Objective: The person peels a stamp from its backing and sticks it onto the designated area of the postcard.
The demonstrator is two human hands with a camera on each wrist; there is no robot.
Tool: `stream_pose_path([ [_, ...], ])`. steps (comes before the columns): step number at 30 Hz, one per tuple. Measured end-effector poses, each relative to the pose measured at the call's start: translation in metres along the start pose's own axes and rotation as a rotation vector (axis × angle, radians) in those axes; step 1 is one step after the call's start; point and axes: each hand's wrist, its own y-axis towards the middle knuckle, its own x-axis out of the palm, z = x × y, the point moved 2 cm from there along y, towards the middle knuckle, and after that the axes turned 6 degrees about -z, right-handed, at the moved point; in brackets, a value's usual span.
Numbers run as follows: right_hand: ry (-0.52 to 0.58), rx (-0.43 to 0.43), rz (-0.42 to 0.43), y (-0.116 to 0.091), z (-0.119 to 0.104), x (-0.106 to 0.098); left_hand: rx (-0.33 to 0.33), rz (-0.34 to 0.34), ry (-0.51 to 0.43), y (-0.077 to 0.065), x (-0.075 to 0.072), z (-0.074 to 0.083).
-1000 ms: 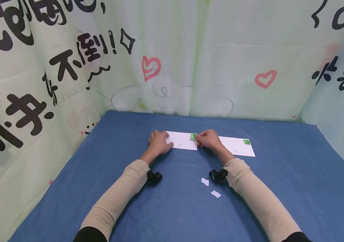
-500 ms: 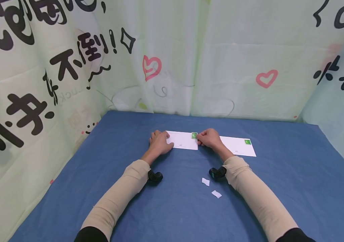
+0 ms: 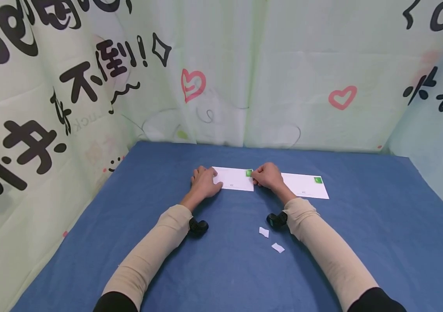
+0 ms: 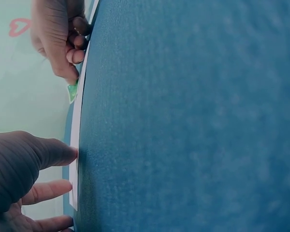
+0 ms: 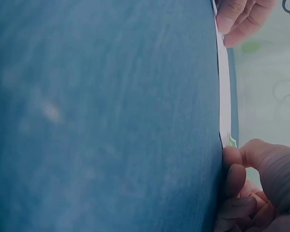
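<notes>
My left hand (image 3: 204, 182) rests its fingertips on the left end of a white envelope (image 3: 231, 178) lying on the blue cloth. In the left wrist view, the thumb and fingers (image 4: 53, 191) touch the envelope's surface. At the envelope's upper right corner, my right hand (image 3: 267, 176) pinches a small green stamp (image 3: 249, 173) by its right edge between thumb and index finger. The left wrist view has the stamp (image 4: 72, 92) tilted at the envelope; whether all of it touches the paper, I cannot tell. The other right fingers are curled in.
To the right lies a second white envelope (image 3: 303, 186) with a green stamp in its upper right corner, partly behind my right hand. Two small white paper scraps (image 3: 263, 232) lie nearer on the blue cloth (image 3: 221, 268). A printed curtain (image 3: 291, 86) closes off the back and sides.
The stamp has settled slightly closer to the envelope's corner, still pinched by my right hand. My left hand stays in place; the head view has shifted a little.
</notes>
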Motion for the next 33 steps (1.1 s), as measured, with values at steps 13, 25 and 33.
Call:
stream_pose_path([
  [13,-0.096,-0.006,0.037,0.001,-0.002,0.002,0.007,-0.005,-0.011,-0.003,-0.001,0.0],
  [25,-0.129,-0.097,0.099,-0.008,-0.002,0.003,0.009,-0.002,-0.021,-0.003,0.003,-0.001],
  [33,-0.18,-0.237,0.109,-0.019,-0.006,-0.002,0.012,0.007,-0.011,-0.001,0.0,0.0],
])
